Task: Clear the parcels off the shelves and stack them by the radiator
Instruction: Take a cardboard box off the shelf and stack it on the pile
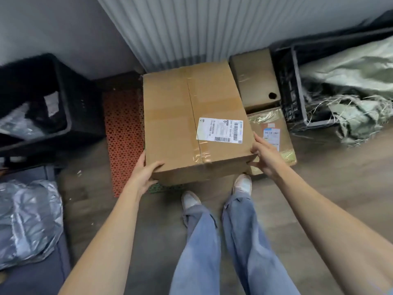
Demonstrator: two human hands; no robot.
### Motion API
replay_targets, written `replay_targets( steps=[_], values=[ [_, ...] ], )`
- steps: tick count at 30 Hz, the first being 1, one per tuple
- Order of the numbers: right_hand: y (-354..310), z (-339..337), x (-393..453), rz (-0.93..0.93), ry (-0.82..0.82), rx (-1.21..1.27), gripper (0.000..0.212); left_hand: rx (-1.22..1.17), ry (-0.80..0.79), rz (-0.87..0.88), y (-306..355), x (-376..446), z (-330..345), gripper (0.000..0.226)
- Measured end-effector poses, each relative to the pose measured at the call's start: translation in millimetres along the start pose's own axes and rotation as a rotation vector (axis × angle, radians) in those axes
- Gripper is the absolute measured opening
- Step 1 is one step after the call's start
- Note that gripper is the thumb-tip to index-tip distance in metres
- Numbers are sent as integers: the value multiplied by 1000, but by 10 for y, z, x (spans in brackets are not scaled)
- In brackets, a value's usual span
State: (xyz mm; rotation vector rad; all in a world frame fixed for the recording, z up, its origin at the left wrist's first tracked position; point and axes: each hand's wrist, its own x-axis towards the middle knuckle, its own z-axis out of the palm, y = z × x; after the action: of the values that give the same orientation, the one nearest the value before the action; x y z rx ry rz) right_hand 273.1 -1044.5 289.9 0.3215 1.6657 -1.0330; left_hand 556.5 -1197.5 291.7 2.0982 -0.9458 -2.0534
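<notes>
A large brown cardboard parcel [182, 116] with a white shipping label and clear tape is in front of me, below the white ribbed radiator [191, 28]. My left hand [144, 173] grips its near left corner, thumb on top. At the near right corner, my right hand [265, 156] presses against the side. Whether the parcel rests on the floor or hangs just above it, I cannot tell. Two smaller parcels lie to its right: a plain brown box [255, 79] against the radiator and a flatter taped box [274, 133] with a label.
A red perforated mat [123, 133] lies left of the parcel. A black crate [53, 96] stands at left, a grey plastic bag [27, 220] at lower left. A black crate [291, 86] and green sacking [350, 81] are at right. My feet stand just behind the parcel.
</notes>
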Motion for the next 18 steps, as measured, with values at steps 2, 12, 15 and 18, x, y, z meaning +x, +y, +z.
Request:
replay_targets(
  steps=[2, 12, 15, 18],
  values=[
    [150, -20, 531, 6, 43, 30, 59, -1, -6, 16, -158, 486, 191, 68],
    [434, -188, 2038, -69, 116, -151, 74, -204, 71, 14, -854, 1966, 724, 86],
    [424, -169, 2133, -73, 188, -213, 66, -232, 108, 3, -894, 2045, 837, 87],
    [351, -120, 2177, -29, 161, -280, 57, -233, 131, 31, -805, 2074, 844, 85]
  ],
)
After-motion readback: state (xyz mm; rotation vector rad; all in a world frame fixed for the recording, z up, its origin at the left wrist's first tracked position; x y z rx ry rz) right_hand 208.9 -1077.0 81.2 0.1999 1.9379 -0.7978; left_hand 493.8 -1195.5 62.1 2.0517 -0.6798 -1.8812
